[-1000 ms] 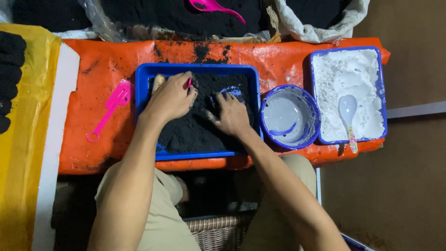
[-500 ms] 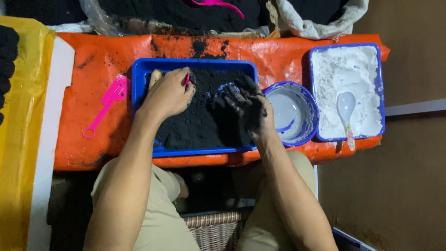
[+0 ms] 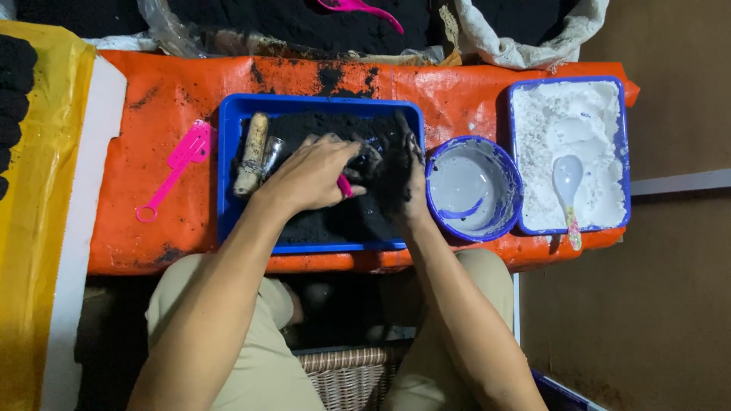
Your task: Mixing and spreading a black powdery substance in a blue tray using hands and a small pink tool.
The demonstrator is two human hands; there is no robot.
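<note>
Both hands have drawn together at the middle of the blue tray [image 3: 228, 183]: the left hand [image 3: 308, 179], fingers curled around a small pink tool [image 3: 345, 186], now meets the blackened right hand [image 3: 400, 171], whose fingers press together against the black powder [image 3: 335, 221]. They have shifted from spreading the powder to gathering it.

2 blue trays [image 3: 228, 183] [image 3: 518, 152], 1 bowl [image 3: 509, 204], 2 pink scoops [image 3: 177, 164] [image 3: 358, 9].

An orange tarpaulin [image 3: 167, 84] covers the surface, with a yellow sheet [image 3: 34, 251] left of it, a brown floor [image 3: 670, 304] right of it, and a woven wicker basket [image 3: 346, 377] below its near edge.
</note>
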